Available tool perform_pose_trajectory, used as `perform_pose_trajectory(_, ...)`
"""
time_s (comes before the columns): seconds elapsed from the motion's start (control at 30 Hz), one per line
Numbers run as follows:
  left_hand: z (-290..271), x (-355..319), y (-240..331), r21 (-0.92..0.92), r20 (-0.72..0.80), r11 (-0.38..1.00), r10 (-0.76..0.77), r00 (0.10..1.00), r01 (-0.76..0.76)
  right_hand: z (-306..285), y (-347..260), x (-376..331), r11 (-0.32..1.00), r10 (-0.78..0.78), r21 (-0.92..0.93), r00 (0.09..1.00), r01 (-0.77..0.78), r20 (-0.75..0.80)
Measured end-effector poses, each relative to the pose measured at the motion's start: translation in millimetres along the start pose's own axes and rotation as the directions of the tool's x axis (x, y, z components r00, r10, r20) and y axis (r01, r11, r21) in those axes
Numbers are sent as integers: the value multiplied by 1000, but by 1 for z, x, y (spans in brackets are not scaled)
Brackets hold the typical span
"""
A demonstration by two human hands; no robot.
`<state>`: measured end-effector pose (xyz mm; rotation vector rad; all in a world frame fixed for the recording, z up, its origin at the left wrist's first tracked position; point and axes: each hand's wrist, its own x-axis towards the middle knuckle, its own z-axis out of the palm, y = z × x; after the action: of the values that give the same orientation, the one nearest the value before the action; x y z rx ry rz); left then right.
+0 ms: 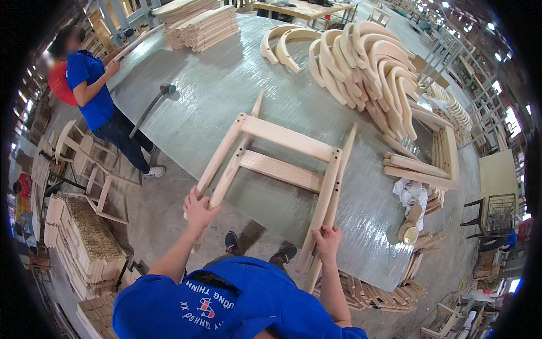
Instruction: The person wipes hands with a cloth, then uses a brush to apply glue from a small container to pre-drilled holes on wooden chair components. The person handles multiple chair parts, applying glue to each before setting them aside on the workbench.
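A pale wooden chair frame (289, 138) lies over the plastic-covered worktable (186, 124), its legs pointing back toward me. Two crossbars join its side pieces, and dark holes mark the joints. My left hand (201, 210) is wrapped round the left leg, fingers over the top. On the other side, my right hand (327, 243) grips the right leg near its lower end, thumb and fingers closed on the wood. The undersides of both grips are hidden. Beyond the frame to the left lies a mallet (167, 88) with a dark head and long handle.
Curved wooden parts (367, 68) are heaped at the far right, with straight pieces (418, 166) and a white cloth (411, 195) nearer. Stacked slats (203, 28) stand at the far left. A co-worker in blue (90, 85) holds a wooden piece beside the table. Lumber stacks (84, 243) fill the floor at left.
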<state>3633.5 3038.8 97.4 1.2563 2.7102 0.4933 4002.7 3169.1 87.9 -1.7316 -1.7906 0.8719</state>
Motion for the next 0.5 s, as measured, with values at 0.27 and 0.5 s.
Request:
perform_pose_trajectory(0.27, -72, 157, -146, -11, 55, 993, -120, 991, 121, 158, -150, 26, 991, -131, 46, 982, 125, 136)
perform_pose_trajectory(0.5, -108, 262, -170, 52, -115, 991, -115, 987, 122, 255, -234, 67, 962, -259, 183, 885, 202, 387)
